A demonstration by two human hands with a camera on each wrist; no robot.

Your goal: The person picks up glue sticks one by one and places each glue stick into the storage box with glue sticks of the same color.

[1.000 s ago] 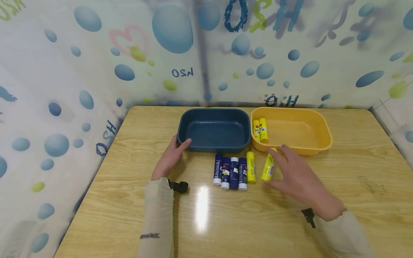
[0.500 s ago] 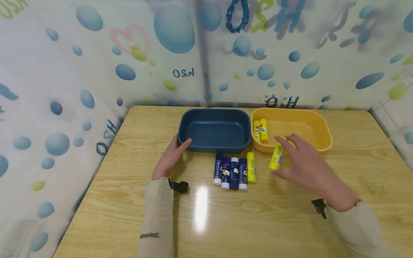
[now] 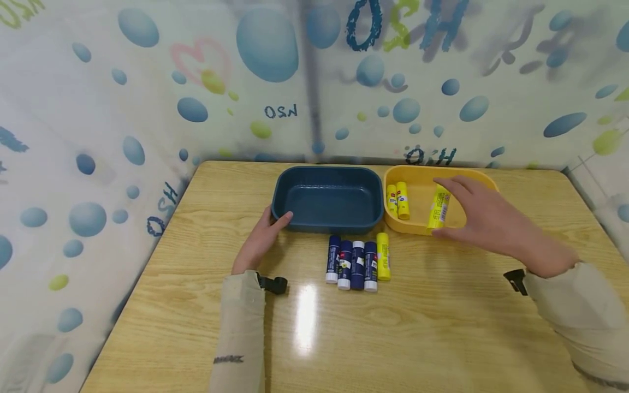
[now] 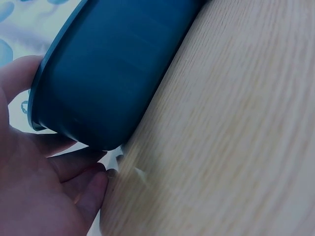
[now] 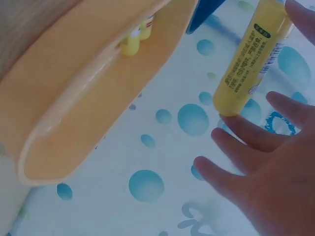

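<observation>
My right hand (image 3: 496, 221) pinches a yellow glue stick (image 3: 438, 207) lengthwise between thumb and fingers, above the front part of the yellow bin (image 3: 472, 173). In the right wrist view the glue stick (image 5: 251, 59) is held by its ends, clear of the bin (image 5: 64, 98). At the left end of the dark blue bin (image 3: 326, 225), my left hand (image 3: 257, 244) holds the corner, thumb at the rim and fingers against the outer wall. Two yellow glue sticks (image 3: 402, 201) lie at the left inside the yellow bin.
Several dark blue glue sticks (image 3: 345, 266) lie side by side on the wooden table (image 3: 393, 344) before the blue bin. One yellow glue stick (image 3: 383, 256) lies at the right of that row. A patterned wall (image 3: 344, 98) stands behind the bins.
My right hand has lifted the yellow glue stick off the table and carried it right and away from me, over the yellow bin. The left hand stays at the blue bin.
</observation>
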